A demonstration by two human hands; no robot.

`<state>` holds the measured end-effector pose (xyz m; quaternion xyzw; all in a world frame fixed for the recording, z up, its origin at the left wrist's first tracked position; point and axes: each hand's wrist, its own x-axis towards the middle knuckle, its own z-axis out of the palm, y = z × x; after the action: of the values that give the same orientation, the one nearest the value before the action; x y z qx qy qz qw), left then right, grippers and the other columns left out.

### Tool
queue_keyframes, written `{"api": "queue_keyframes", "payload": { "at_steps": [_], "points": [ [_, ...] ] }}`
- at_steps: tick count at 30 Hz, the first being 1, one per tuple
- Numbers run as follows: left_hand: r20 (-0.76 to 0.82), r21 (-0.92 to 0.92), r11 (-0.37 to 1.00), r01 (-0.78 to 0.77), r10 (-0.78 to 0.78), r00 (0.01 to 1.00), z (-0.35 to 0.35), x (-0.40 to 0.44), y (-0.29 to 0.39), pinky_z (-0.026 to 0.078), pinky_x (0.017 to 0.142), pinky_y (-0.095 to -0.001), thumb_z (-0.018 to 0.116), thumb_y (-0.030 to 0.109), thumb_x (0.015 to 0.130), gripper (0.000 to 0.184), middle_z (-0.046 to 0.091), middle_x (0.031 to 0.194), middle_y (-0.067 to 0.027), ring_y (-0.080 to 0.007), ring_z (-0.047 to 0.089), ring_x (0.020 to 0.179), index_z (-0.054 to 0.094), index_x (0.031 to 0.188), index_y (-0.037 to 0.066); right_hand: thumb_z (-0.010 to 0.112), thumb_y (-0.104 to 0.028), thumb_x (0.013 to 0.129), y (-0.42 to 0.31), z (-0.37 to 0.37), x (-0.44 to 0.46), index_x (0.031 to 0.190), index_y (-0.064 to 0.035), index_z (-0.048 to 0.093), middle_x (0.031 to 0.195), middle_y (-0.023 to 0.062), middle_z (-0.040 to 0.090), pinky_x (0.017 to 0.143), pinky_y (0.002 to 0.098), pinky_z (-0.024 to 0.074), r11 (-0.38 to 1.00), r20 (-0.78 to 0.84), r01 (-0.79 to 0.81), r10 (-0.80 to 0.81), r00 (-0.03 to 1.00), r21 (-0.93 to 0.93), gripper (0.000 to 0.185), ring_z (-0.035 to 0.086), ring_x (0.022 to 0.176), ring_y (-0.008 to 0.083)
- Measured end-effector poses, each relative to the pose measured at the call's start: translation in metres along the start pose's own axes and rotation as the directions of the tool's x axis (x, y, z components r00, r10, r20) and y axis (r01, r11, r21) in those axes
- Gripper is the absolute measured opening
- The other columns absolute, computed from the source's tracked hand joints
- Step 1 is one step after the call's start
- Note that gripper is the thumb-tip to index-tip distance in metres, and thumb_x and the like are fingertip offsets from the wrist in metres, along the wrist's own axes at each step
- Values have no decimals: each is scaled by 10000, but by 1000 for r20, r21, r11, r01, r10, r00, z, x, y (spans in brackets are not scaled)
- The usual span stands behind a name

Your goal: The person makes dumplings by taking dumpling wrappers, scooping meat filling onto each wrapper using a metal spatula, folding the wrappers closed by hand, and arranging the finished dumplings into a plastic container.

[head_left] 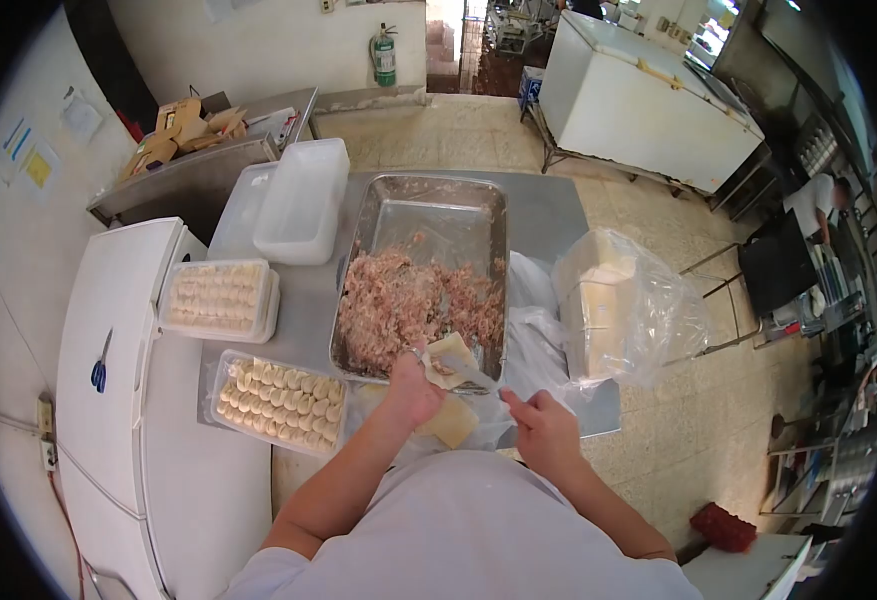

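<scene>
My left hand (418, 388) holds a pale square wrapper (452, 352) at the near edge of a metal tray (503, 215). Ground meat (393, 300) is heaped in the tray's near part. In my right hand (543, 425) is a flat metal spreader (475, 373), its blade over the wrapper with a little filling. More wrappers (450, 425) lie just below, close to my body. To the left sits a plastic box (278, 400) with rows of folded dumplings.
Another dumpling box (220, 298) and white plastic containers (301, 205) stand at the left. Bagged stacks of wrappers (598, 300) lie at the right. Scissors (101, 362) rest on a white freezer (108, 420). Another person (813, 205) is far right.
</scene>
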<state>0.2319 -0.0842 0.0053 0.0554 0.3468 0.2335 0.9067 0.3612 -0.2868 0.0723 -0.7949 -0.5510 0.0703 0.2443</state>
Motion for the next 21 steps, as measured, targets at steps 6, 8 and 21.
{"api": "queue_keyframes", "payload": {
  "at_steps": [6, 8, 21],
  "points": [
    [95, 171, 985, -27, 11, 995, -1, 3, 3, 463, 1078, -478, 361, 455, 1107, 565, 640, 1187, -183, -329, 605, 1149, 538, 1288, -50, 651, -41, 843, 11, 31, 0, 1261, -201, 733, 780, 76, 560, 582, 406, 505, 997, 79, 65, -62, 995, -39, 455, 613, 668, 272],
    [164, 124, 990, -69, 49, 985, -5, 0, 5, 458, 1080, -474, 378, 447, 1102, 555, 640, 1203, -186, -323, 596, 1174, 542, 1292, -48, 645, -61, 900, 20, 40, -1, 1302, -186, 719, 766, 45, 574, 576, 382, 496, 998, 104, 46, -50, 993, 46, 427, 586, 626, 222],
    [327, 944, -24, -329, 198, 924, 10, -55, 58, 520, 757, -305, 797, 19, 786, 231, 700, 860, -28, -112, 636, 820, 712, 1001, 34, 655, -142, 951, -13, 2, 24, 1241, -230, 737, 804, 86, 645, 644, 408, 515, 973, 207, 78, -125, 970, 219, 314, 642, 723, 294]
  ]
}}
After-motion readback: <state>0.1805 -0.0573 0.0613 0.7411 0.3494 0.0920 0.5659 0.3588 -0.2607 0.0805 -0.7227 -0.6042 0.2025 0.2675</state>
